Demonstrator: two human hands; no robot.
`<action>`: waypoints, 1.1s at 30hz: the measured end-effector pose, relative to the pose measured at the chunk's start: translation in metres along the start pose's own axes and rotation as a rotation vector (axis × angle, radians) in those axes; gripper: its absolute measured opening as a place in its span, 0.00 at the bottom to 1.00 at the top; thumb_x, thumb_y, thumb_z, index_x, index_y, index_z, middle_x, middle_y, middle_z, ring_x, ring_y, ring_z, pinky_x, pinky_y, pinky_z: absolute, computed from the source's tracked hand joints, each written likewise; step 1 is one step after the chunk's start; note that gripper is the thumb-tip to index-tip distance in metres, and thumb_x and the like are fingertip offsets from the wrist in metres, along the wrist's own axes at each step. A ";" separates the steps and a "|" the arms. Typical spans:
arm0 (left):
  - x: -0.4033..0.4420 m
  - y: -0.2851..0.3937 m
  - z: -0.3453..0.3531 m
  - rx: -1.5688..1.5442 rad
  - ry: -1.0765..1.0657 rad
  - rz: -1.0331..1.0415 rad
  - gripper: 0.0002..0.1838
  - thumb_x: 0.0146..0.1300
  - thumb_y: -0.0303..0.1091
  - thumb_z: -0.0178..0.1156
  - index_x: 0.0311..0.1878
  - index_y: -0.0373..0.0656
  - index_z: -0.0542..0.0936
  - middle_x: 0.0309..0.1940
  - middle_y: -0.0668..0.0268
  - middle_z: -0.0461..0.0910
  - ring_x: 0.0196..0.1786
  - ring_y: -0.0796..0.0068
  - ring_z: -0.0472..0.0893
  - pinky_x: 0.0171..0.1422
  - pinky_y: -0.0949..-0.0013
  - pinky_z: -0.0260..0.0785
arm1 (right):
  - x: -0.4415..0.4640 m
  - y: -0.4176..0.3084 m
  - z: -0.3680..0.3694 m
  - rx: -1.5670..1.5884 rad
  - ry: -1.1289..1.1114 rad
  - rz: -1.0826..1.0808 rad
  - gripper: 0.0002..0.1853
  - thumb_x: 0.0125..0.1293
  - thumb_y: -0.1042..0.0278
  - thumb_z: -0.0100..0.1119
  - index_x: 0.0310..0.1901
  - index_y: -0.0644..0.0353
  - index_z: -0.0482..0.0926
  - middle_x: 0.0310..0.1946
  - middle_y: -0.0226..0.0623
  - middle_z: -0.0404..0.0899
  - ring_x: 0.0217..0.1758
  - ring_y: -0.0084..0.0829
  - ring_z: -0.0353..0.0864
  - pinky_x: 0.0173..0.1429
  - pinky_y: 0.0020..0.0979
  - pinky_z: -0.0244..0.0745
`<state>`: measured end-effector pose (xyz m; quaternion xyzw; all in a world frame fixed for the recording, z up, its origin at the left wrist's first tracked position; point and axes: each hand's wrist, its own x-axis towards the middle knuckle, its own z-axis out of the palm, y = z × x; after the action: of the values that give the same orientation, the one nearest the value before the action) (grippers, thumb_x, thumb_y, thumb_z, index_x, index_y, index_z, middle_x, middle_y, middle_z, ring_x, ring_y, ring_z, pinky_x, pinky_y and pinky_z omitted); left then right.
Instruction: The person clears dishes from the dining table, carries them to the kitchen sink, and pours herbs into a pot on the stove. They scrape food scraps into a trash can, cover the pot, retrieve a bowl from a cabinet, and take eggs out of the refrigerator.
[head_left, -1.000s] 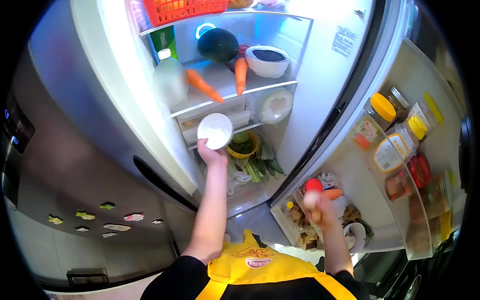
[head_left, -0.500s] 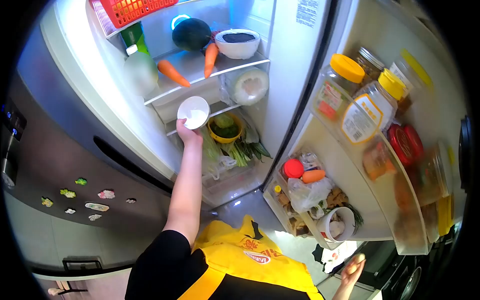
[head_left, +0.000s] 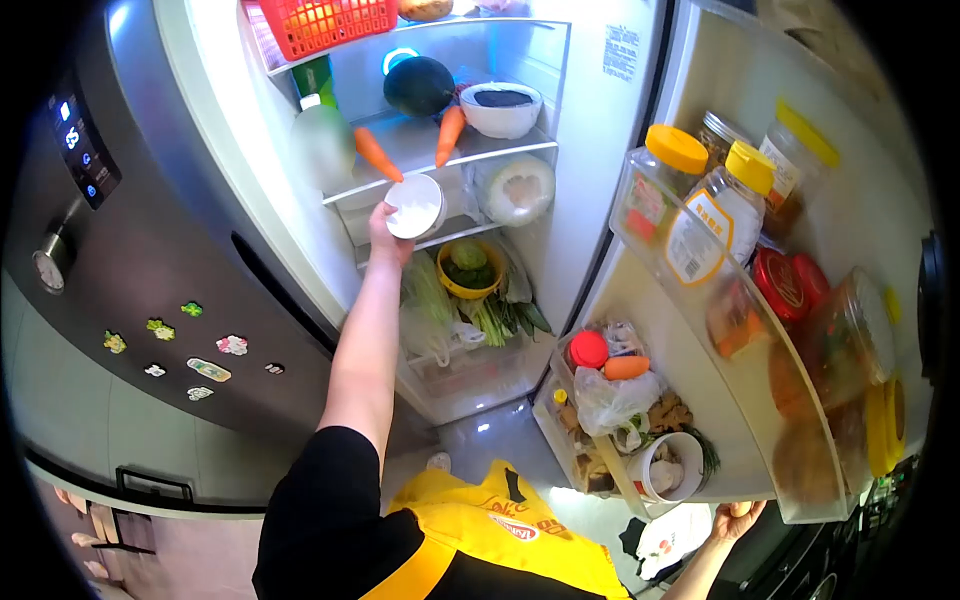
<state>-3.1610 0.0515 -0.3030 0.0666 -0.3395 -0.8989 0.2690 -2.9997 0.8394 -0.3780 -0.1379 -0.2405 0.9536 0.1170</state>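
Note:
My left hand (head_left: 388, 238) grips the rim of a white bowl (head_left: 415, 206), thumb over the edge, in front of the open fridge's middle shelf (head_left: 365, 205). The bowl is tilted toward me and its inside looks white. Just above it lies a carrot (head_left: 377, 154), its tip close to the bowl's rim. At the lower right, my right hand (head_left: 730, 524) is at the bottom edge of the fridge door. Its fingers are curled around a small, pale tan, rounded thing (head_left: 741, 509), partly hidden, whose kind I cannot make out.
Another carrot (head_left: 450, 136), a dark round melon (head_left: 419, 86) and a covered white bowl (head_left: 502, 110) stand on the shelf above. Below are a yellow basket (head_left: 470, 289) of greens and a wrapped cut melon (head_left: 517, 190). Jars (head_left: 728, 205) fill the open door's bins.
My left hand and the bowl have shifted slightly right and up in view. My right hand has moved up against the door's lower edge. The whole view has turned a little.

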 end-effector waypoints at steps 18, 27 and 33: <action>-0.043 -0.016 0.005 0.091 0.000 0.055 0.28 0.50 0.31 0.49 0.58 0.37 0.65 0.51 0.58 0.72 0.57 0.62 0.73 0.64 0.61 0.65 | 0.010 0.006 -0.021 -0.098 -0.110 -0.064 0.21 0.66 0.52 0.59 0.53 0.57 0.77 0.47 0.31 0.82 0.47 0.27 0.82 0.49 0.32 0.82; -0.001 -0.016 0.007 0.230 -0.072 0.126 0.41 0.48 0.30 0.46 0.71 0.39 0.53 0.64 0.55 0.64 0.65 0.58 0.67 0.70 0.61 0.60 | 0.016 0.000 -0.036 -0.062 -0.299 0.032 0.21 0.66 0.49 0.54 0.51 0.57 0.78 0.48 0.35 0.82 0.52 0.32 0.81 0.56 0.40 0.78; -0.034 -0.041 0.000 0.286 -0.120 0.058 0.49 0.49 0.29 0.44 0.75 0.37 0.34 0.74 0.51 0.50 0.72 0.56 0.59 0.73 0.63 0.55 | 0.008 0.010 -0.010 -0.063 -0.206 0.035 0.19 0.67 0.50 0.55 0.50 0.56 0.77 0.43 0.32 0.81 0.40 0.28 0.79 0.38 0.31 0.77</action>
<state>-3.1503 0.0956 -0.3317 0.0407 -0.4811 -0.8356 0.2621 -3.0052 0.8371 -0.3931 -0.0471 -0.2786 0.9567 0.0705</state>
